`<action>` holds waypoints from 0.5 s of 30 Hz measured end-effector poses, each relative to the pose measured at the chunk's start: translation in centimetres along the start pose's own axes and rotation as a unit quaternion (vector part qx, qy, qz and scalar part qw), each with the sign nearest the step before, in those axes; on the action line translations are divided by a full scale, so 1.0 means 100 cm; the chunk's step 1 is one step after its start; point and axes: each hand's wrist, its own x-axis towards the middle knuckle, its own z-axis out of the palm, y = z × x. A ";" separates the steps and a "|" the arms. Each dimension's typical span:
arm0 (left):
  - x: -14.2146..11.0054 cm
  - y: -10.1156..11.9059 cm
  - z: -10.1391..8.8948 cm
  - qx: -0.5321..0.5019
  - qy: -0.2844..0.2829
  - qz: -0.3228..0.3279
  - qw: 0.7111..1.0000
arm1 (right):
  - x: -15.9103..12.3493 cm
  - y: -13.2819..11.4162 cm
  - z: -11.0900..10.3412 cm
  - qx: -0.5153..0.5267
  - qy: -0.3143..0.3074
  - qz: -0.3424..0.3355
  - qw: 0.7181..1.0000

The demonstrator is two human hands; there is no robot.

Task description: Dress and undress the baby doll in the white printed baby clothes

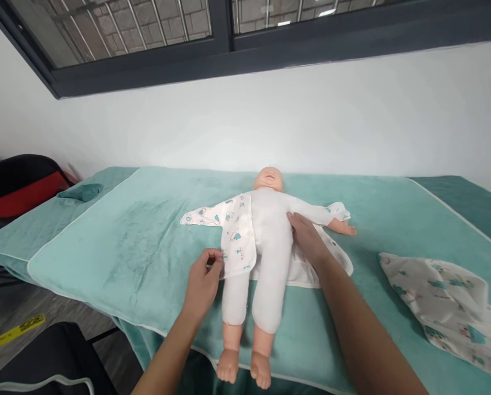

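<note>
On its back lies a baby doll [272,219] with a white cloth body and bare plastic head, hands and feet. A white baby shirt [237,236] with green prints is spread under it and covers the arm and chest on the left of the view. The other arm shows white, with a shirt sleeve bunched at its wrist. My left hand [204,277] pinches the shirt's lower side edge beside the doll's hip. With fingers stretched out, my right hand [306,236] touches the doll's side, above the shirt's opened panel; its fingertips are partly hidden.
A second piece of printed white cloth [446,307] lies crumpled at the right. The green padded cover [105,247] spreads over the table against the white wall [229,126]. Chairs, one black and red [27,186], stand at the left, below a dark-framed window.
</note>
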 end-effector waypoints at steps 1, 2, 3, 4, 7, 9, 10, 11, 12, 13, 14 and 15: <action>0.000 0.000 0.001 0.014 -0.013 -0.007 1.000 | 0.001 0.001 0.000 0.000 0.003 0.002 1.000; 0.000 0.000 0.002 0.027 -0.025 -0.009 0.999 | 0.001 0.002 0.001 0.007 0.003 0.006 1.000; 0.001 0.001 0.002 0.038 -0.027 -0.007 0.999 | 0.002 0.003 0.001 0.021 0.001 0.011 1.000; 0.001 0.002 0.002 0.048 -0.018 -0.006 0.999 | 0.003 0.005 0.002 0.042 -0.004 0.017 0.999; 0.011 0.014 0.003 0.061 0.032 0.013 0.998 | 0.004 0.010 0.003 0.124 -0.027 0.035 0.991; 0.025 0.029 0.009 0.074 0.041 0.057 0.995 | 0.004 0.012 0.003 0.156 -0.032 0.041 0.986; 0.033 0.038 0.015 0.088 0.036 0.093 0.991 | 0.004 0.012 0.003 0.164 -0.032 0.041 0.985; 0.042 0.049 0.022 0.110 0.029 0.141 0.984 | 0.004 0.011 0.003 0.169 -0.033 0.036 0.984; 0.052 0.060 0.031 0.141 0.015 0.197 0.970 | 0.003 0.010 0.003 0.174 -0.039 0.026 0.984; 0.061 0.072 0.042 0.175 -0.002 0.260 0.950 | 0.003 0.008 0.002 0.178 -0.054 0.010 0.983; 0.070 0.084 0.054 0.211 -0.026 0.319 0.924 | 0.002 0.005 0.002 0.180 -0.074 -0.010 0.981; 0.078 0.095 0.067 0.244 -0.057 0.360 0.898 | 0.000 0.002 0.001 0.179 -0.097 -0.033 0.979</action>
